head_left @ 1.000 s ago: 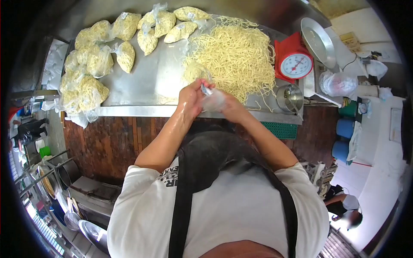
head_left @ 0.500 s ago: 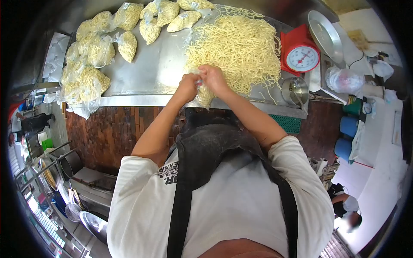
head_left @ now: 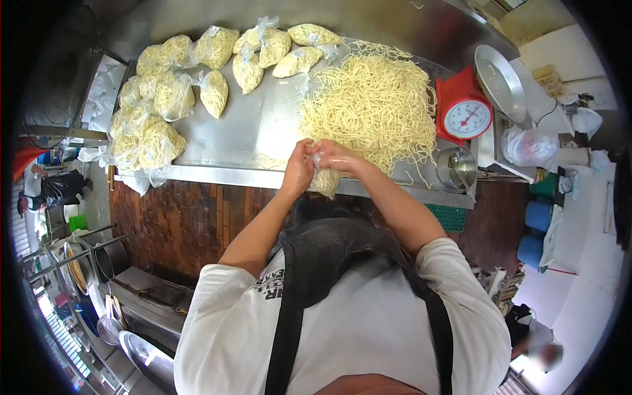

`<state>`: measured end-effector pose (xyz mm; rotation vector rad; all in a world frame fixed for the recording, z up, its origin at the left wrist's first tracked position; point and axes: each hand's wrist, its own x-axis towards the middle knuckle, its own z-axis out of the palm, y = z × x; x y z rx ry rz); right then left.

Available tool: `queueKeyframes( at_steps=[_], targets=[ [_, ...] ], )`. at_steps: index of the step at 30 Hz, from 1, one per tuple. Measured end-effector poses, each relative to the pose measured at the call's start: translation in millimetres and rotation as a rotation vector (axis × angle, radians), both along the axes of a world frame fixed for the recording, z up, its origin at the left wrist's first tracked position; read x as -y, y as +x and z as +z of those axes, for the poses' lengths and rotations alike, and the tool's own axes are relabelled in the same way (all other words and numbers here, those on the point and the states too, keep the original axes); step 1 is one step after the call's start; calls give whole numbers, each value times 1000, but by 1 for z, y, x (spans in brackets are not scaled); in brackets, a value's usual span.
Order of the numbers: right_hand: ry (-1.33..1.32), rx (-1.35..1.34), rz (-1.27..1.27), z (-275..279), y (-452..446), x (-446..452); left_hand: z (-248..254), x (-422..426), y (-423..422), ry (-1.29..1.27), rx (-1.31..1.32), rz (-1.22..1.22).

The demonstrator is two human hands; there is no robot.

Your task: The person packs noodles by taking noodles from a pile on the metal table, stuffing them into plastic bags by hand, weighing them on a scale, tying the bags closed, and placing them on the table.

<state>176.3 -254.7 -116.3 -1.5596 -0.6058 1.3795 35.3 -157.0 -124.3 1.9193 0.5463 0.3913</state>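
Note:
A clear plastic bag of noodles (head_left: 325,184) hangs by its gathered neck at the front edge of the steel table. My left hand (head_left: 300,168) is closed at the left side of that neck. My right hand (head_left: 338,158) grips the neck from the other side, its fingers meeting those of the left. Just beyond my hands spreads a big heap of loose yellow noodles (head_left: 372,108). Tied bags of noodles (head_left: 174,95) crowd the table's left side, and several more, such as this bag (head_left: 248,71), lie along the back.
Right of the heap stands a red dial scale (head_left: 466,115) with a metal pan (head_left: 500,82) behind it. A steel pot (head_left: 457,168) sits at the table's right front corner. One person (head_left: 62,189) is far left; another person (head_left: 523,329) is at lower right.
My view has tilted, so the table and everything on it sit lower in the picture. Both hands stay at the bag's neck, with the fingers shifted around it.

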Motion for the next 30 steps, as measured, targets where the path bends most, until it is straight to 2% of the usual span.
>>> queueKeyframes(
  at_steps=[1,2,3,4,5,6,7,9,10,13,16,18,19,21,24,27,28,30],
  targets=[
    [6,-188,42,8,6,7,0,1,2,-16,-11,-23],
    [-2,-176,106,-2,14,11,-1,2,4,-34,-20,-46],
    [9,-75,114,-1,14,10,-4,1,8,-50,-27,-69],
    [19,28,121,0,10,12,-29,-1,13,14,37,-86],
    [26,130,130,2,5,13,-21,-3,15,-33,10,-95],
    [-51,371,113,17,-1,10,-7,-4,13,-82,-16,-101],
    [38,562,76,17,-8,13,2,-6,11,-130,-46,-109],
    [219,940,-8,21,-19,18,-19,-14,5,-234,-100,-73],
    [92,863,74,27,-19,20,-33,-17,3,-287,-129,-58],
    [131,1054,164,54,-28,27,-5,-17,6,-563,-210,66],
    [45,991,65,27,-32,30,-1,-26,6,-931,-225,95],
    [175,1052,-64,19,-39,32,10,-28,7,-1141,-235,74],
    [241,1078,-128,15,-42,33,11,-29,7,-1152,-270,77],
    [290,1020,-61,28,-40,32,12,-30,7,-1173,-335,89],
    [299,1009,-13,26,-38,29,14,-26,8,-1222,-253,73],
    [325,964,-30,11,-28,24,17,-18,10,-892,-280,2],
    [339,938,-43,5,-25,24,16,-16,6,-629,-249,-43],
    [226,735,-37,43,-21,19,11,-7,2,-105,-169,-158]
  ],
)
